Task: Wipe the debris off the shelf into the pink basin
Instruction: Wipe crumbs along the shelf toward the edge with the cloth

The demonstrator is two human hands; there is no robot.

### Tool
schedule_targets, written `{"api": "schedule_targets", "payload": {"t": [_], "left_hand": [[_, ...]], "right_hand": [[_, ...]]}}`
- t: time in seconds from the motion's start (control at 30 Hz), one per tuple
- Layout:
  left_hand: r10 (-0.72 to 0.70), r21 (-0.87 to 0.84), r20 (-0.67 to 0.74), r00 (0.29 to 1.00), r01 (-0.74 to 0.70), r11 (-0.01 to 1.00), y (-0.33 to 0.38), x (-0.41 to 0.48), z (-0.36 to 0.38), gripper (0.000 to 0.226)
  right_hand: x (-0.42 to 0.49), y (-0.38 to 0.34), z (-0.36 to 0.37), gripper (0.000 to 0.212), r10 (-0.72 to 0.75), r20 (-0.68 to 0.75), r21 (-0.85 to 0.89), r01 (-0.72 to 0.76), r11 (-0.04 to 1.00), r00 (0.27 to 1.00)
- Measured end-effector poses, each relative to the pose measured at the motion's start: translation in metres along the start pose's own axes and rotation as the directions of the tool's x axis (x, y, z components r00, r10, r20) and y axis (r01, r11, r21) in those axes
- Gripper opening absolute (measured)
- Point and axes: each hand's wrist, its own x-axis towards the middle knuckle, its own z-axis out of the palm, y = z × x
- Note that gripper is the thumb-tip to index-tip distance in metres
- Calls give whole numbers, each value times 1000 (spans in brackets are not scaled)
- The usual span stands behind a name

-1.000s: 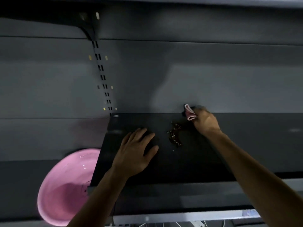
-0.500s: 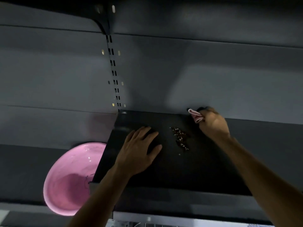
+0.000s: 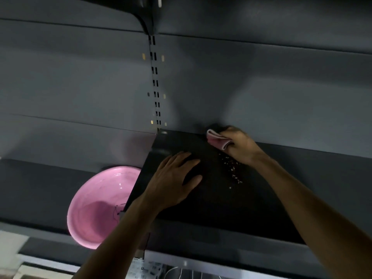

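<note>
Below shelf [image 3: 221, 208] edge, pink basin [image 3: 96, 208] (partly hidden)

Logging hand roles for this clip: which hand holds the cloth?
The right hand grips the folded pink cloth; the left hand lies flat on the black shelf, holding nothing.

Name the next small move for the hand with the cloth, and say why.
Probably sweep the cloth in the right hand left through the debris toward the shelf edge above the pink basin: the debris lies just in front of the cloth, the basin lower left.
</note>
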Motion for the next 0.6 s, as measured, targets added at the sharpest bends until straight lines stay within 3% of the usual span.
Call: {"api": "schedule_targets", "payload": {"t": [0.1, 0.17, 0.27, 0.47, 0.6], "left_hand": [[15, 2, 30, 999, -15, 1000, -12, -15, -8, 71], [7, 14, 30, 1000, -7, 1000, -22, -21, -11, 66], [6, 16, -8, 1000, -6, 1000, -27, -24, -13, 68], [24, 3, -56, 998, -24, 1000, -27, -25, -11, 63], [78, -55, -86, 993, -83, 995, -29, -26, -13, 55]], "right_hand": [[-5, 12, -15, 22, 175, -133, -5, -177, 984, 976], [-1, 19, -11, 25, 214, -129, -88, -226, 970, 968], [11, 17, 16, 19, 108, -127, -103, -122, 987, 986], [32, -18, 37, 39, -193, 10, -34, 193, 981, 981], [19, -40, 37, 46, -224, 132, 62, 217, 974, 966]]}}
